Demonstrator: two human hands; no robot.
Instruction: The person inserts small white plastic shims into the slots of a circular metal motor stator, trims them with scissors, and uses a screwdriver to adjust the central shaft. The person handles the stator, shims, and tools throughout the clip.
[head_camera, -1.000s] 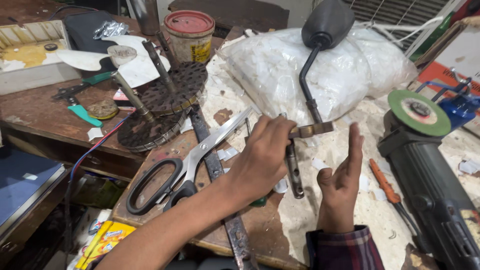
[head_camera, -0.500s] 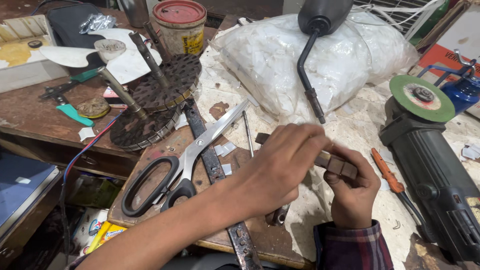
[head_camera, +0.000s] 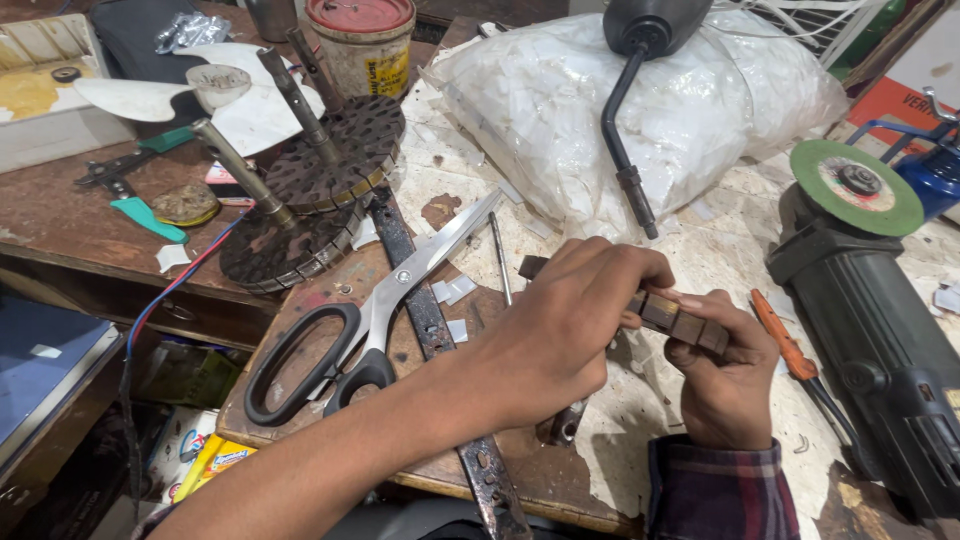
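My left hand (head_camera: 575, 320) reaches in from the lower left and closes over one end of a brown, segmented metal bar (head_camera: 685, 322). My right hand (head_camera: 725, 385), in a plaid sleeve, grips the bar's other end from below with the thumb on top. The bar is held just above the bench. The dark, rounded end of a tool handle (head_camera: 560, 428) sticks out beneath my left hand; the rest of that tool is hidden.
Black-handled scissors (head_camera: 370, 320) and a rusty flat strip (head_camera: 420, 300) lie to the left. An angle grinder (head_camera: 880, 330) with a green disc (head_camera: 855, 185) and an orange screwdriver (head_camera: 785, 345) lie to the right. Behind are a white plastic bag (head_camera: 700, 100), two slotted rotors (head_camera: 335, 150) and a can (head_camera: 360, 45).
My right hand, open with fingers up a second ago, has closed on the brown bar. My left hand has come down and now grips the bar too.
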